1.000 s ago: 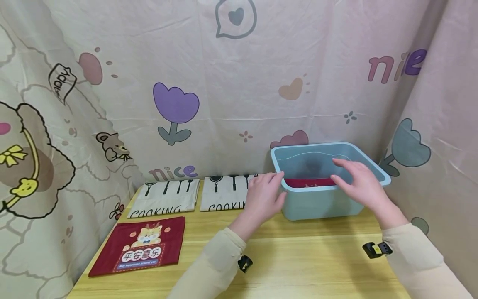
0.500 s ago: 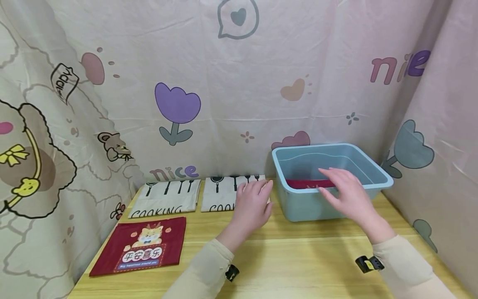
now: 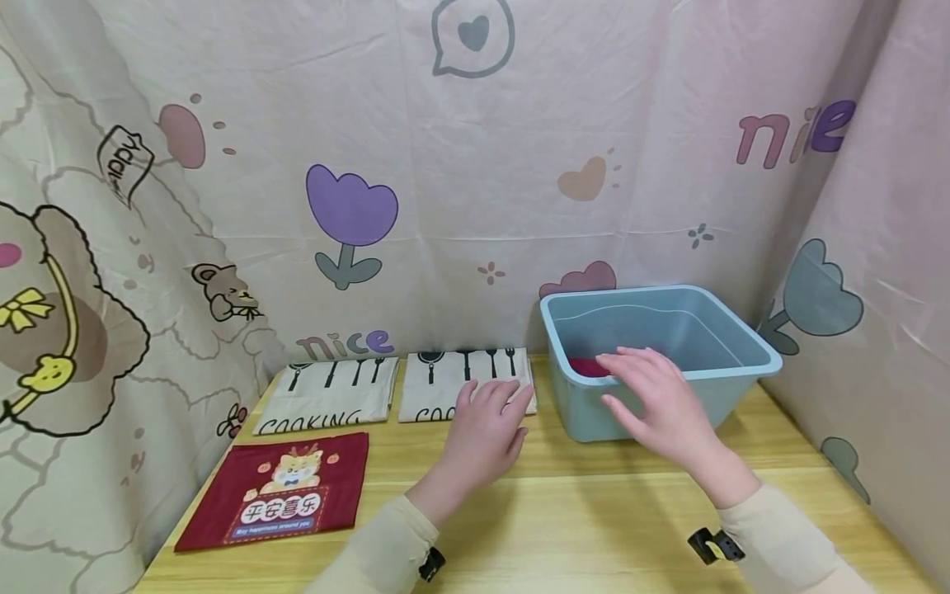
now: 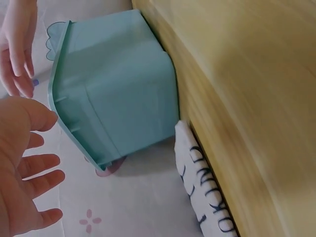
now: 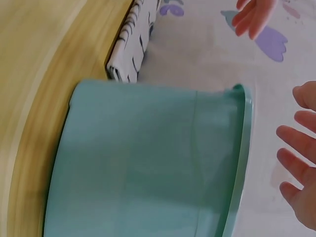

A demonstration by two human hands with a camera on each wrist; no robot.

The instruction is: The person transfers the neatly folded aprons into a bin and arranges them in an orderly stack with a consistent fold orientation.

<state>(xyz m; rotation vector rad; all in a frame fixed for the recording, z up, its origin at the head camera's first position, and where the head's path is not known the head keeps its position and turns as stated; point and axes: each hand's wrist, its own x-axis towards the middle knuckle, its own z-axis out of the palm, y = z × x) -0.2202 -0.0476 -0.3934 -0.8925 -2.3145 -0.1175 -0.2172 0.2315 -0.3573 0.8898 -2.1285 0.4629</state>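
Observation:
My left hand (image 3: 490, 412) hovers with straight, spread fingers over the near right corner of a folded white "COOKING" cloth (image 3: 445, 388), holding nothing. My right hand (image 3: 646, 392), also flat and empty, is in front of the near wall of a light blue plastic bin (image 3: 731, 375). A red cloth (image 3: 586, 365) lies inside the bin, mostly hidden. In the left wrist view, the left hand (image 4: 29, 168) is apart from the bin (image 4: 118, 98), above the white cloth (image 4: 202, 197). In the right wrist view, the right hand's fingers (image 5: 301, 163) are just off the bin's rim (image 5: 244, 148).
A second white "COOKING" cloth (image 3: 330, 396) lies to the left, with a dark red printed cloth (image 3: 282, 491) in front of it. The wooden table (image 3: 594, 511) is enclosed by patterned fabric walls (image 3: 475, 165) at the back and on both sides.
Both hands drew back toward me and to the left. The right hand left the bin's opening; the left hand moved from the bin's left wall to over the white cloth.

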